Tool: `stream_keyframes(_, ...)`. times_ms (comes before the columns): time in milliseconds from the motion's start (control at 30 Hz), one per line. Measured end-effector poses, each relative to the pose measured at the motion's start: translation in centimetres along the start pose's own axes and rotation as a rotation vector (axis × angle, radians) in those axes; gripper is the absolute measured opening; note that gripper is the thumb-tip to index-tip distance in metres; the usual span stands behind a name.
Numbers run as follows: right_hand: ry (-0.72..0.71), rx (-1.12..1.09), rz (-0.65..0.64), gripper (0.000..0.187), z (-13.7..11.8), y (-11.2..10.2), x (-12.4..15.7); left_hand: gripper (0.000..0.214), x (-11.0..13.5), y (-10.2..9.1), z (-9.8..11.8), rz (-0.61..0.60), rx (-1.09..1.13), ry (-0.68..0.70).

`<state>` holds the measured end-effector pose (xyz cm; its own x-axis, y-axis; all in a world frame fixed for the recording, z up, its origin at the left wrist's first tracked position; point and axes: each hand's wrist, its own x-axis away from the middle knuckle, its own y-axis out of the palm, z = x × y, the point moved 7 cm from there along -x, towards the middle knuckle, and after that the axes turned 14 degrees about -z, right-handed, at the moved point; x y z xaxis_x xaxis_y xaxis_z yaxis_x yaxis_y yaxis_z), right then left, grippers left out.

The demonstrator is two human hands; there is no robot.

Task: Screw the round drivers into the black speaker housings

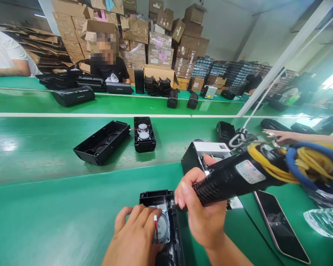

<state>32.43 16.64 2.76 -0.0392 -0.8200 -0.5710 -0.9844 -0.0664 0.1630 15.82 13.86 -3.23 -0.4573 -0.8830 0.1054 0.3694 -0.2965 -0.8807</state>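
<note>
My right hand (204, 210) is wrapped around a black electric screwdriver (230, 179), which lies slanted with its front end at the right edge of a black speaker housing (157, 194). The tip itself is hidden by my fingers. With curled fingers, my left hand (137, 232) grips the same housing and presses over a round speaker driver (163, 227) inside it. A red and black wire with a white plug (155, 218) comes up beside my fingers. Yellow and blue bands wrap the back end of the screwdriver.
Behind my right hand stands a white-and-black box (211, 147). A phone (283, 225) and clear plastic bag (326, 221) lie at right. Farther back are an open housing (102, 142) and one with drivers (144, 144). Co-workers sit across; another person's hand (277, 136) reaches in.
</note>
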Motion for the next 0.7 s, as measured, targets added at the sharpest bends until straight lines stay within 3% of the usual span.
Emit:
stream_keyframes(133, 0.019, 0.005, -0.018, 0.049, 0.7, -0.1, 0.2, 0.063, 0.1, 0.7, -0.3, -0.03, -0.023, 0.002)
stream_keyframes(467, 0.078, 0.023, -0.026, 0.063, 1.7, -0.1, 0.4, 0.069, 0.2, 0.9, -0.4, -0.06, -0.035, -0.004)
stream_keyframes(700, 0.136, 0.059, -0.068, 0.039, 3.1, -0.4, 0.9, 0.064, 0.0, 0.3, 0.6, -0.079, -0.1, -0.022)
